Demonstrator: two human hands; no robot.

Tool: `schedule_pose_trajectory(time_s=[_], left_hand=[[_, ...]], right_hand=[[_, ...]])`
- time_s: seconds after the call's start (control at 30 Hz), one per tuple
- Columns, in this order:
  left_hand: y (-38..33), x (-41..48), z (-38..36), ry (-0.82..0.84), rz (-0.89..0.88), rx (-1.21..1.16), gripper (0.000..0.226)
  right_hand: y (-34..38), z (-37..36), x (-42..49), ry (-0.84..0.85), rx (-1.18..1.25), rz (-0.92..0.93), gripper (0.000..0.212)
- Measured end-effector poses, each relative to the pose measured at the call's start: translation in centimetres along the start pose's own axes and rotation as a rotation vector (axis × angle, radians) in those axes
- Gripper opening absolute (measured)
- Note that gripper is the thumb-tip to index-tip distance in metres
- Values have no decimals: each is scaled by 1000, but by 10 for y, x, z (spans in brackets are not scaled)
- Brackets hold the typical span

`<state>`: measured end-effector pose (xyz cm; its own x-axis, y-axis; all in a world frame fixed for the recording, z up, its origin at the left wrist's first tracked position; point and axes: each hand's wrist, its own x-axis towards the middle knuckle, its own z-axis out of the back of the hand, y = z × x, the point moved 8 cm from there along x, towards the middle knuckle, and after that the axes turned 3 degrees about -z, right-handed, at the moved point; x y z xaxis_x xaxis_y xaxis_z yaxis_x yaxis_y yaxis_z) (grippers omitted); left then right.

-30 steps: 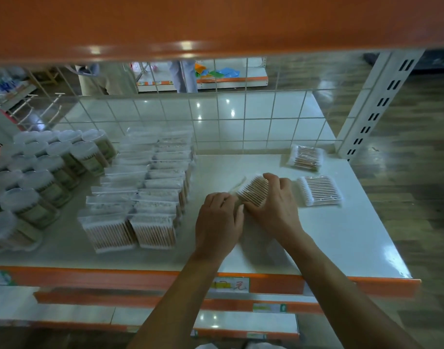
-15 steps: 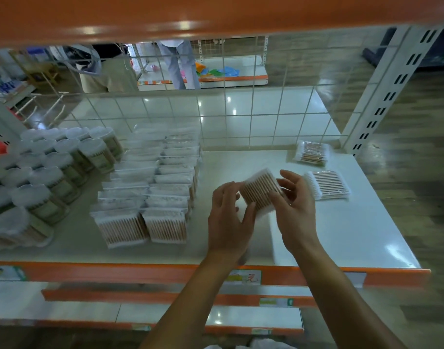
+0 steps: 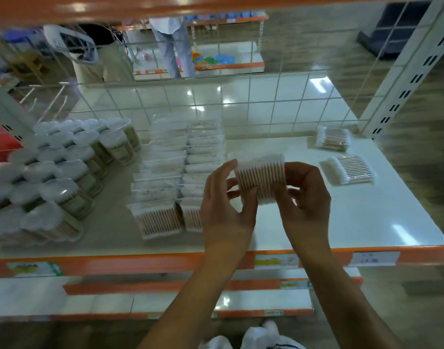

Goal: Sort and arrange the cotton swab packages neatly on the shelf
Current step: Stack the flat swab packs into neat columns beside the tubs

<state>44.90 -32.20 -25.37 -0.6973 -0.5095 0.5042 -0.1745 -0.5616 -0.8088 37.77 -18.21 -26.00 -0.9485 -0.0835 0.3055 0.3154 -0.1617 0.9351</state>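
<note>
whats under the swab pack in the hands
The clear flat pack of wooden cotton swabs is held above the white shelf by left hand and right hand. Bare shelf shows below; the hands hide the patch directly beneath.

Left hand point(image 3: 226, 210), right hand point(image 3: 306, 197) facing, fingers pinching swab package point(image 3: 260, 180).

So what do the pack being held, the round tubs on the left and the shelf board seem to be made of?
The held pack: clear thin plastic film, glossy, over tan sticks, probably wood or bamboo, with white cotton tips. The round tubs: clear rigid plastic by their sheen; blurred, so unsure. The shelf board: white glossy surface mirroring ceiling lights, likely painted metal.
</note>
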Motion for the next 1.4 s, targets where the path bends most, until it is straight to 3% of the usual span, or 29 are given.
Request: schedule_pose_trajectory(time_s=[0.4,0.83,1.4], left_hand=[[24,-6,76,-72,-12,81,44],[55,-19,133,-118,-40,182,50],[97,-37,150,34,108,302,69]], right_hand=[[27,-65,-41,52,-42,64,30],[30,-120,-82,152,-77,-52,44],[3,-157,-105,327,-289,-121,31]])
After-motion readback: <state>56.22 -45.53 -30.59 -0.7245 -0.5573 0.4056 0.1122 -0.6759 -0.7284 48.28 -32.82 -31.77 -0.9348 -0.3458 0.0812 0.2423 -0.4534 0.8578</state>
